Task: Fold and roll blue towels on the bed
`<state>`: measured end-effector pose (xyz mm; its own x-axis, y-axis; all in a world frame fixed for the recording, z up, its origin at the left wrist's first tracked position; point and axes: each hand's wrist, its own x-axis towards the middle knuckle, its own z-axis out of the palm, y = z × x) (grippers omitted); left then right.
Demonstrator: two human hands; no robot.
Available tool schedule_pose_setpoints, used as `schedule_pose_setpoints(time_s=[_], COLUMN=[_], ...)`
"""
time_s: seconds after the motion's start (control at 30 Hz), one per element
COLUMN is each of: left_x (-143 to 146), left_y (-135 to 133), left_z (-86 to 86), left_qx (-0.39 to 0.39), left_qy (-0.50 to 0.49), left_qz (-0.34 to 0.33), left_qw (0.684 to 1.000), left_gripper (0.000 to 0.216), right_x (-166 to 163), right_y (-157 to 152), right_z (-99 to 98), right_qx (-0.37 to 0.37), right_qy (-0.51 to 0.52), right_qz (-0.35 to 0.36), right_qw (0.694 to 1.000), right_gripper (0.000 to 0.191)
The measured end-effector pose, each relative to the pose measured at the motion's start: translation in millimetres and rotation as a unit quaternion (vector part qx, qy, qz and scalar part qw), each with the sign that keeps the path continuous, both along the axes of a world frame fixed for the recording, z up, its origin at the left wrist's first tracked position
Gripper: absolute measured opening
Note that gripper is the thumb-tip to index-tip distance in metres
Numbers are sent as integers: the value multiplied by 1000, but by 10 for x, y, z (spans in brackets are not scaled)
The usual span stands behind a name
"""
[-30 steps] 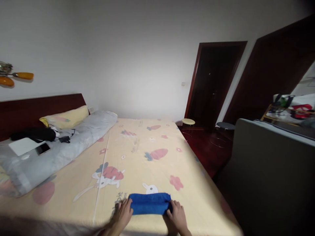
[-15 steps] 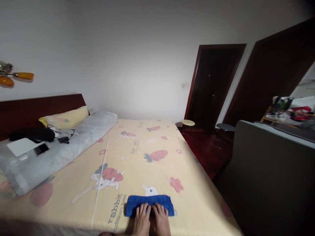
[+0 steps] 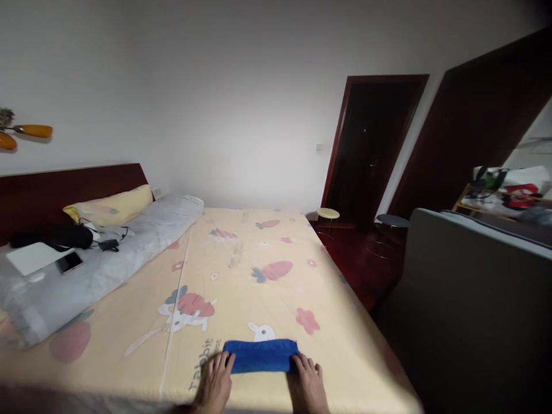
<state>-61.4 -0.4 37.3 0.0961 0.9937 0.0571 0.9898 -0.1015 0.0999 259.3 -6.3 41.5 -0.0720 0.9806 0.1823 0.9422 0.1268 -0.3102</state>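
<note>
A folded blue cloth lies as a flat strip near the front of the bed, on the cream sheet with rabbit and carrot prints. At its left end is my left hand, thumb and fingers closed on the near corner. My right hand grips the opposite end, its fingers bent over the corner. The cloth's middle is uncovered between the two hands. What the fingertips do beneath the cloth's edges is hidden.
A rolled grey quilt runs along the left side, with a phone, a white flat object and a black cable on it. Behind is a yellow pillow. A grey panel stands at right; two stools are near the door.
My hands have moved apart, from side by side on the cloth's middle out to its left and right ends. The cloth stays in about the same spot and looks flatter.
</note>
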Motion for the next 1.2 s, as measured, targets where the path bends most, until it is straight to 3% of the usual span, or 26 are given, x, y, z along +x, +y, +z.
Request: schedule_pose_setpoints(time_s=[0.13, 0.27, 0.37, 0.47, 0.6, 0.83, 0.93, 1.07, 1.2], left_x=[17, -47, -61, -44, -6, 53, 191, 550, 772], left_y=[55, 58, 59, 106, 229, 326, 296, 268, 286], left_z=[63, 276, 472, 577, 541, 431, 346, 239, 228], left_qx=[-18, -8, -9, -52, -87, -57, -23, -30, -71], left_qy=[-20, -66, -89, -81, -61, -22, -24, -99, -105], left_qz=[5, -11, -5, 19, 68, 103, 48, -54, -79], left_qw=[1000, 998, 996, 995, 992, 993, 998, 993, 989], left_gripper=[66, 50, 34, 32, 38, 46, 55, 66, 67], right_x=[-69, -41, -38, -88, -175, -197, -356, -794, -1030], right_y=[89, 174, 231, 282, 336, 423, 448, 452, 457], right_z=[191, 369, 431, 429, 376, 238, 152, 15, -65], right_qx=[21, -8, -17, -17, -10, 0, -4, -29, -56], right_qy=[-18, -32, -34, -40, -56, -78, -76, -58, -39], right_qz=[-7, 13, 22, 17, -12, -35, -10, 58, 105], right_qw=[1000, 999, 999, 999, 998, 996, 997, 996, 992], right_gripper=[40, 40, 32, 31, 38, 51, 54, 53, 56])
